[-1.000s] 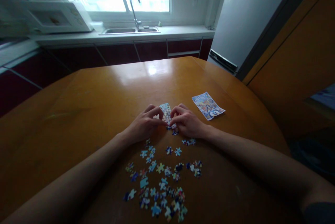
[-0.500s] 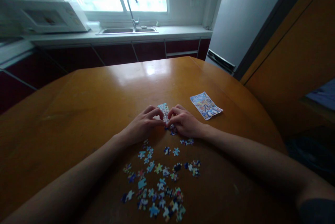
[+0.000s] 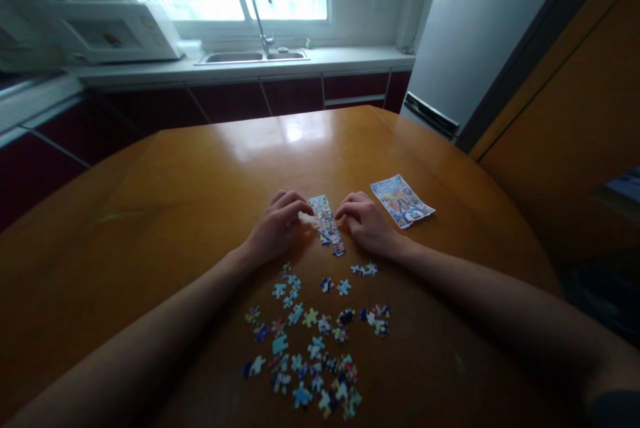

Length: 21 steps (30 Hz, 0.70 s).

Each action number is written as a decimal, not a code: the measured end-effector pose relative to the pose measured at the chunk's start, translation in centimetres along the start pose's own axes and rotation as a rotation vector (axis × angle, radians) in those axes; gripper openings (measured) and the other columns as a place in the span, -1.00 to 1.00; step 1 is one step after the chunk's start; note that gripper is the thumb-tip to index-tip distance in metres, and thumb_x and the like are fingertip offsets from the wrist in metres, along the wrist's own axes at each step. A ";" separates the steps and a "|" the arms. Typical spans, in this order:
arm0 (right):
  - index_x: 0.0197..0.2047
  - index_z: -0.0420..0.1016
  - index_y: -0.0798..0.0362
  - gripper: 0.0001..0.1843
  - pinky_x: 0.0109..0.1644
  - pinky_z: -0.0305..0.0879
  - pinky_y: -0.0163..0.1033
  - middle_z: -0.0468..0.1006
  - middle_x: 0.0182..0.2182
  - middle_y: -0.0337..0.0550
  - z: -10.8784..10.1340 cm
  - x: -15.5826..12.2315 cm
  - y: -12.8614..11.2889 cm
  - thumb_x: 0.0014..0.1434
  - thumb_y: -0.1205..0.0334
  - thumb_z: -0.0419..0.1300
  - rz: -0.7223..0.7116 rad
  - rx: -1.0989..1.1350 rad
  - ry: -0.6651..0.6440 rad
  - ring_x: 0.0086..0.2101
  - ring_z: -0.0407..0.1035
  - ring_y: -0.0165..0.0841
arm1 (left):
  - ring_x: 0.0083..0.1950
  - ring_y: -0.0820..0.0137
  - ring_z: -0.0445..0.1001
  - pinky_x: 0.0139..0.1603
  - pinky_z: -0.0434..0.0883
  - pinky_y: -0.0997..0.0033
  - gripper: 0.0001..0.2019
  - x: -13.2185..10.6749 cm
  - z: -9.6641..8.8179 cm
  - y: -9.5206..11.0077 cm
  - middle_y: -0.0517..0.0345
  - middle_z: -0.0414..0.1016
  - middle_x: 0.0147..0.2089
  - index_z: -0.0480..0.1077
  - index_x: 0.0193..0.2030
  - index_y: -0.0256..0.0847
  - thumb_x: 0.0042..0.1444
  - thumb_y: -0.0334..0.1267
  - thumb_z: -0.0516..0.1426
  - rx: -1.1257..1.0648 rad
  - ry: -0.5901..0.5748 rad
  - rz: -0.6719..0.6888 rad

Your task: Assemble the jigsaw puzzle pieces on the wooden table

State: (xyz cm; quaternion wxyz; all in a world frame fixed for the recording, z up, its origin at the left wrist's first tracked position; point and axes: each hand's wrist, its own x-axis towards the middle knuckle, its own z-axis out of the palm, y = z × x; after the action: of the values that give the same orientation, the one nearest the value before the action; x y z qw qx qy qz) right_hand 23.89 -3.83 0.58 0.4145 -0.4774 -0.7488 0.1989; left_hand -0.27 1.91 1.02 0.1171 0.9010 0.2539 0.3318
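Brown table (image 3: 200, 181) filled foreground, kitchen ctr (image 3: 355, 58) w/ sink (image 3: 235, 57) behind, fridge (image 3: 475, 35) back R. Puzzle strip (image 3: 326, 220) lay mid-table btwn L hand (image 3: 277, 226) & R hand (image 3: 369, 223), fingers curled by its edges, couldn't tell if pinching. Loose pcs (image 3: 302, 395) cluttered near side, printed sheet (image 3: 402, 202) lay past R hand.

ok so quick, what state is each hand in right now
Left hand: partly curled by the joined puzzle strip; grip can't be told.
Right hand: partly curled at its other side; grip can't be told.
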 end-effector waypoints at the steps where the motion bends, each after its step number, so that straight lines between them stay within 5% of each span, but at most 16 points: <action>1: -0.39 0.58 0.01 -0.69 -0.03 0.30 -0.13 0.51 -0.32 -0.13 0.0 0.0 0.1 0.16 0.55 0.09 0.013 -0.001 0.003 -0.18 0.36 -0.29 | -0.08 0.30 0.35 -0.05 0.37 0.27 -0.70 0.0 0.0 -0.2 0.10 0.46 -0.19 0.48 -0.19 -0.19 0.16 -0.59 0.00 0.006 0.024 -0.026; 21: -0.29 0.57 0.03 -0.78 -0.09 0.33 -0.12 0.55 -0.31 -0.11 -0.1 0.0 -0.5 0.14 0.48 0.13 0.092 -0.006 0.013 -0.23 0.40 -0.27 | -0.15 0.32 0.40 -0.10 0.39 0.27 -0.73 0.0 0.5 -0.5 0.10 0.51 -0.26 0.53 -0.28 -0.18 0.13 -0.55 0.04 -0.024 0.043 -0.089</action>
State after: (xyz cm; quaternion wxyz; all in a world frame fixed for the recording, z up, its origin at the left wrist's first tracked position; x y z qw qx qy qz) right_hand 23.74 -4.08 1.00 0.4081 -0.5139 -0.7240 0.2126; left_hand -0.10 2.29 0.49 0.1369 0.8799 0.2920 0.3488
